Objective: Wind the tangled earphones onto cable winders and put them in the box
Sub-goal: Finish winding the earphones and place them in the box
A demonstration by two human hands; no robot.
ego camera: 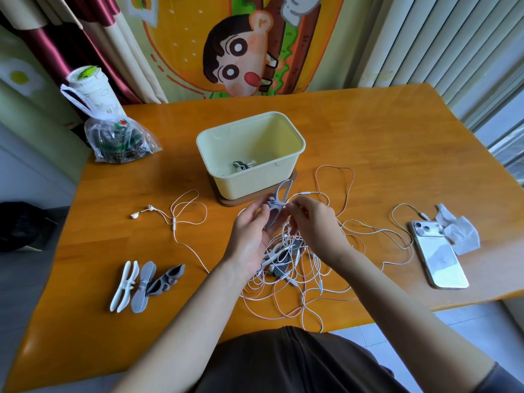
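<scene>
My left hand [252, 234] holds a grey cable winder [279, 201] upright above the table, just in front of the cream box [251, 150]. My right hand [314, 219] pinches a white earphone cable against the winder's middle. Below both hands lies a tangle of white and pink earphone cables [295, 268] with a dark winder part buried in it. One wound earphone [241, 165] lies inside the box. Three spare winders [141, 285], white, grey and dark grey, lie at the front left. A loose earbud [135, 214] on its cable rests left of the hands.
A phone [438, 253] lies face down at the right with a cable plugged in, beside a crumpled tissue [458, 231]. A plastic bag [119, 140] and a lidded cup [90, 86] stand at the back left. The box sits on a brown base [226, 201].
</scene>
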